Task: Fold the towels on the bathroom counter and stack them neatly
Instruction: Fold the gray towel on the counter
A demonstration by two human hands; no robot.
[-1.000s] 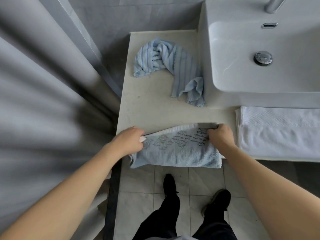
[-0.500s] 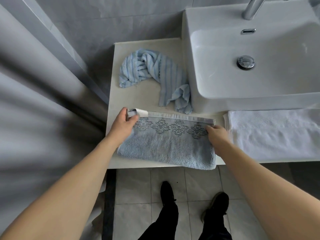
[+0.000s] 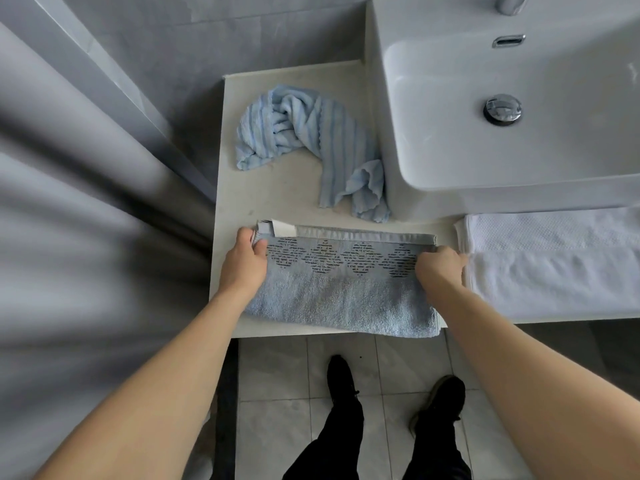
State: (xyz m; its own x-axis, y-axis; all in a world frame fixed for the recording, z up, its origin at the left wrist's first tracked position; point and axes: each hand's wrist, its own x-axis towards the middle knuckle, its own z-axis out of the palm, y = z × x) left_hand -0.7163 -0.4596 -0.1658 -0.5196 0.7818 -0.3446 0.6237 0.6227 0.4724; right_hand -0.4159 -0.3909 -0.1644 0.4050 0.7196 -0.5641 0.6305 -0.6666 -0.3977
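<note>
A light blue towel (image 3: 343, 299) with a dark diamond pattern lies folded flat on the cream counter (image 3: 277, 199), its near edge at the counter's front. My left hand (image 3: 244, 263) pinches its far left corner. At the far right corner, my right hand (image 3: 440, 270) grips the top layer. A crumpled blue striped towel (image 3: 311, 140) lies behind it, against the basin's side. To the right lies a folded white towel (image 3: 554, 261), flat in front of the basin.
A white basin (image 3: 519, 98) with a chrome drain fills the back right. A grey curtain (image 3: 79, 220) hangs close on the left. Below the counter edge are floor tiles and my black shoes (image 3: 341, 379).
Both hands carried the patterned towel's upper edge away from me, from the counter's front edge to the middle. The towel now lies folded flat on the counter.
</note>
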